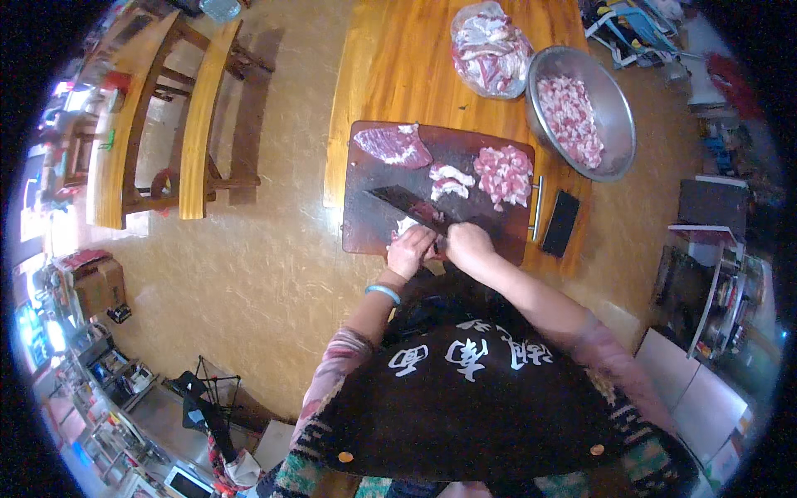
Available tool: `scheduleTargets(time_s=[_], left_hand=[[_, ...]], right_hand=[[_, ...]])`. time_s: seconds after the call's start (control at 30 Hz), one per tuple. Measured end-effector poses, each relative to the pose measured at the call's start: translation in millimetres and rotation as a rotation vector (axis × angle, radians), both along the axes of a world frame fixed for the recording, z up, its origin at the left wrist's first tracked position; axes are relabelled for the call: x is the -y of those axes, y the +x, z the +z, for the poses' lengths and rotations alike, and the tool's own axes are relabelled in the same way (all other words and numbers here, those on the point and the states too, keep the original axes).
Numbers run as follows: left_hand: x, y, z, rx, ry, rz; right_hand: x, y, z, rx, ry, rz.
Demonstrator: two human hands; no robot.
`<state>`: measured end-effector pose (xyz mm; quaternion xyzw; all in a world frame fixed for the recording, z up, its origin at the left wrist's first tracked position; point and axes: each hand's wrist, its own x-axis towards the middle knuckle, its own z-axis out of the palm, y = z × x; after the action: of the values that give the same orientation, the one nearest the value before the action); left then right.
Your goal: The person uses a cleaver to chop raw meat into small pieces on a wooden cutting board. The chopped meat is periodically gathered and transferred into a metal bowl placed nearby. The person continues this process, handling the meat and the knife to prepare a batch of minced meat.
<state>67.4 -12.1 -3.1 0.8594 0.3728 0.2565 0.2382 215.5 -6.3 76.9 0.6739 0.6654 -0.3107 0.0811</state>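
Observation:
My right hand (471, 246) grips a cleaver (405, 205), its broad dark blade slanting to the upper left over the cutting board (367, 230). Just below the blade, my left hand (411, 249) presses a piece of raw meat (406, 224) on the board, mostly hidden under the fingers. Two pale strips of meat (451, 181) lie beyond the blade. Farther up on the left is a larger slab of meat (392, 145). A heap of chopped meat (505, 174) sits at the board's right side, near its metal handle (537, 208).
A steel bowl (613, 118) with cut meat stands at the wooden table's (398, 75) right edge. Beside it, a clear bag of meat (490, 53) rests on the tabletop. A black phone (561, 223) lies right of the board. Wooden benches (202, 124) stand on the floor to the left.

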Motion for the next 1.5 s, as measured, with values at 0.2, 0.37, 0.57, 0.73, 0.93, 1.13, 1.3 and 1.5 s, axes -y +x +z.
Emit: scheduleTargets(time_s=[0.2, 0.37, 0.57, 0.73, 0.93, 1.13, 1.3, 1.5], left_hand=[[-2.9, -0.1, 10.1, 0.071, -0.074, 0.028], [14.0, -16.3, 5.2, 0.091, 0.058, 0.18], [12.5, -17.3, 3.9, 0.115, -0.011, 0.101], [10.6, -17.9, -3.9, 0.059, -0.048, 0.084], [0.3, -22.3, -1.4, 0.062, 0.061, 0.171], [8.9, -17.3, -3.3, 0.06, 0.081, 0.146], [4.8, -9.8, 0.2, 0.097, 0.024, 0.165], [9.9, -11.3, -7.3, 0.076, 0.063, 0.201]], right_hand=[[-36.9, 50.7, 12.4, -0.088, -0.014, -0.051], [7.6, 49.4, 29.5, 0.001, 0.075, 0.07], [57.3, 24.1, 49.3, 0.003, -0.043, 0.041], [61.0, 12.7, 58.2, 0.057, -0.112, -0.01], [9.0, -2.0, 10.5, -0.085, -0.056, -0.012], [45.6, 12.7, 41.4, -0.05, -0.07, -0.014], [-17.5, -26.7, 5.1, -0.135, 0.018, 0.054], [34.7, 23.2, 20.2, -0.001, -0.115, 0.031]])
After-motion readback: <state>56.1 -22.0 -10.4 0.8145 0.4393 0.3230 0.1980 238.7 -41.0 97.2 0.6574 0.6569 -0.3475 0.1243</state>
